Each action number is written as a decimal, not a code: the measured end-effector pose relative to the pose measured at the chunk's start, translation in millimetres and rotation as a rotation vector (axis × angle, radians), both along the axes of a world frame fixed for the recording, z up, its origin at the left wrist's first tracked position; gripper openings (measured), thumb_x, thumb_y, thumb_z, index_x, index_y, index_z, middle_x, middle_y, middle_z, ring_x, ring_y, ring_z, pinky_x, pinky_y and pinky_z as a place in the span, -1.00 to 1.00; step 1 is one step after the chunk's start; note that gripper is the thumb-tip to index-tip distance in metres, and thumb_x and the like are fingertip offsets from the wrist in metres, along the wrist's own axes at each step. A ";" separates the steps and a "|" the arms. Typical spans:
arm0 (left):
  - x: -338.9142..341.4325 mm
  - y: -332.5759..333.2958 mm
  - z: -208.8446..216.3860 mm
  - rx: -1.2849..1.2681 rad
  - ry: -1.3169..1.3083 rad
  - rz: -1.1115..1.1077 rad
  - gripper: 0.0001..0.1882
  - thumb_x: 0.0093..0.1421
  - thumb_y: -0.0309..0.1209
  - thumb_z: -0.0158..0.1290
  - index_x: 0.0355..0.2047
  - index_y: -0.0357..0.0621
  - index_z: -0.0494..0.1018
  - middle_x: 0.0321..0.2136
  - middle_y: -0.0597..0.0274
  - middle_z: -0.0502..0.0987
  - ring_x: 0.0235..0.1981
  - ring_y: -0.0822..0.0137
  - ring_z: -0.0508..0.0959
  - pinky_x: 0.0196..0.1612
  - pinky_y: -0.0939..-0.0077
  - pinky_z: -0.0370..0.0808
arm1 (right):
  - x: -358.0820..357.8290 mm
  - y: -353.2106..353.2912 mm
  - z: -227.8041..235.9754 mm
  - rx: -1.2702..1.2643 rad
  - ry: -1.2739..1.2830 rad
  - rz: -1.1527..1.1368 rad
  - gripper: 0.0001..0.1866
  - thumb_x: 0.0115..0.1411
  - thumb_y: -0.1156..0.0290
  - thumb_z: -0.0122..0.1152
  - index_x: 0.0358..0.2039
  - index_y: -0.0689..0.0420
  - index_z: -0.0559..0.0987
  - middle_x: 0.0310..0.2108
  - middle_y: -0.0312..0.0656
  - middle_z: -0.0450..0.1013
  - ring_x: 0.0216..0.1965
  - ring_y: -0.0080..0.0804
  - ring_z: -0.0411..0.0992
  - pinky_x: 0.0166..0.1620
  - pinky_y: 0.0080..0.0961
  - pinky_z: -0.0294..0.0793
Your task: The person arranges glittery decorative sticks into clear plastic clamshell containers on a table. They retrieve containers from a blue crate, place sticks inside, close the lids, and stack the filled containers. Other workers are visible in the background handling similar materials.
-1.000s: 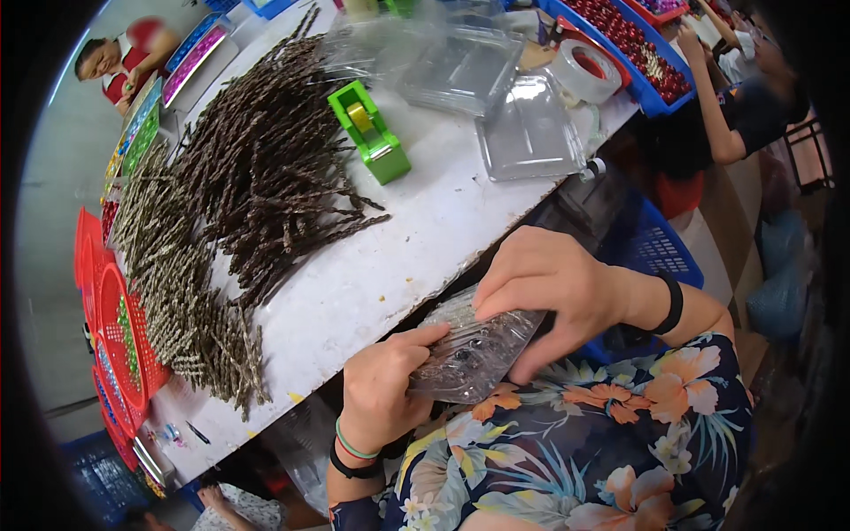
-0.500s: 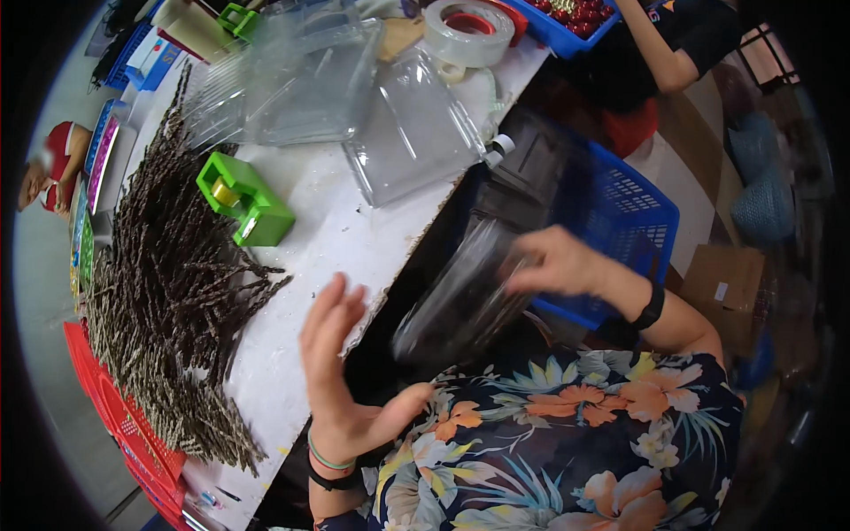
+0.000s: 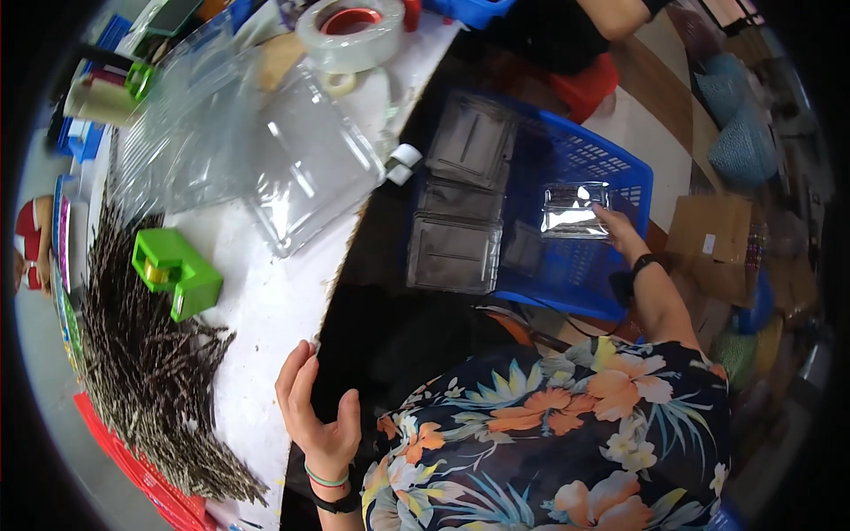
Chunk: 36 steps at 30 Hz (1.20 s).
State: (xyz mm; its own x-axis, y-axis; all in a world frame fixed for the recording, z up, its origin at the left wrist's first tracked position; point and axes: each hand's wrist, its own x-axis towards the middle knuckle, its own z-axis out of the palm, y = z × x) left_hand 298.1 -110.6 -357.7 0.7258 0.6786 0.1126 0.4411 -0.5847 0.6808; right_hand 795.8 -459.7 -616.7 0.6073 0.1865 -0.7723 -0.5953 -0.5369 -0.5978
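**One clear plastic box [image 3: 575,196] being held over the blue basket [image 3: 540,159], right hand gripping**

Right hand [image 3: 623,232] is grasping the box by its right edge, over the basket's right half. Box lid is throwing back bright glare; contents not readable. Can't tell if its underside is touching anything.

Left hand [image 3: 319,425] is released: palm is opening upward, thumb standing apart from fingers. It's hanging left of the basket and nearer the wearer, just beside the table edge.

More clear boxes [image 3: 453,252] are lying in a column along the basket's left side.

White table [image 3: 252,363] is running left of the basket. On it, going away from the basket: a clear tray [image 3: 314,164] is lying near the edge, a green tape dispenser [image 3: 181,274] is standing farther left, dark twisted stems [image 3: 146,336] are heaping up farthest out. A wide tape roll [image 3: 386,40] is lying beyond the tray, up and left of the basket.

Cardboard box [image 3: 704,226] is sitting just right of the basket.
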 end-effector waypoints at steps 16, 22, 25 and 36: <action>53.7 -27.2 -1.5 0.055 0.234 0.219 -0.62 0.21 -0.40 0.16 0.00 -0.32 0.46 0.10 -0.10 0.44 0.10 0.00 0.49 0.17 0.19 0.43 | -11.8 40.9 -174.5 -0.638 -0.464 -0.022 -0.23 0.10 -0.14 0.35 0.04 0.32 0.53 -0.02 0.20 0.53 0.06 0.15 0.47 0.10 -0.12 0.43; 75.7 -41.5 3.1 0.043 0.289 0.209 -0.70 0.23 -0.42 0.13 -0.07 -0.33 0.50 0.05 -0.09 0.48 0.03 0.03 0.54 0.11 0.23 0.48 | -8.7 34.1 -193.0 -0.418 -0.528 -0.021 -0.34 0.16 -0.09 0.32 -0.02 0.27 0.54 -0.11 0.10 0.57 -0.07 0.01 0.55 0.00 -0.17 0.48; 94.4 -42.3 1.1 0.051 0.274 0.141 -0.73 0.16 -0.51 0.10 -0.12 -0.34 0.52 0.00 -0.10 0.50 -0.01 0.02 0.57 0.07 0.24 0.52 | -0.2 9.7 -208.2 -0.075 -0.528 -0.123 -0.45 0.17 0.00 0.36 -0.06 0.23 0.56 -0.28 -0.08 0.60 -0.25 -0.28 0.55 -0.14 -0.35 0.50; 166.2 -34.6 -14.5 -0.263 0.258 -0.178 -0.61 0.04 -0.64 0.10 -0.06 -0.33 0.52 0.00 -0.04 0.53 0.02 0.07 0.56 0.12 0.28 0.47 | 24.2 80.9 58.0 0.613 -0.246 0.066 -0.55 0.34 0.25 0.22 0.13 0.25 0.46 -0.01 -0.24 0.49 -0.03 -0.51 0.45 0.08 -0.53 0.43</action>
